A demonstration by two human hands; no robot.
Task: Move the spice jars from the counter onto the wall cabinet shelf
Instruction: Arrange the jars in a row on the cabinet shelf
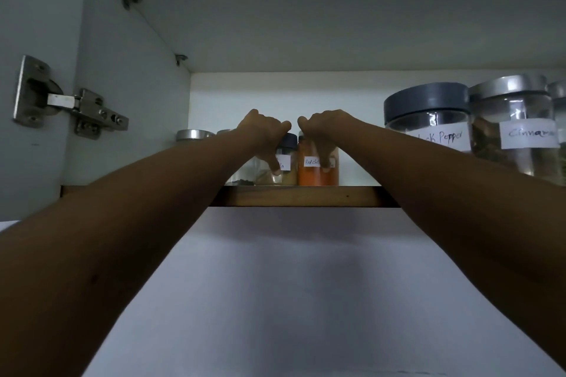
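Left hand (264,131): your fingers curl over the dark-lidded glass jar of pale powder (289,173), with your thumb on its front.
Right hand (324,128): grips the clear jar of orange powder (309,176); its label faces you.
Both jars: upright, long axis vertical, side by side on the wooden-edged cabinet shelf (306,196).

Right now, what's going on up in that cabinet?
A person has both arms up in the cabinet. The left grip holds a dark-lidded jar and the right grip holds the red chilli jar, side by side on the shelf. A pepper jar and a cinnamon jar stand to the right.
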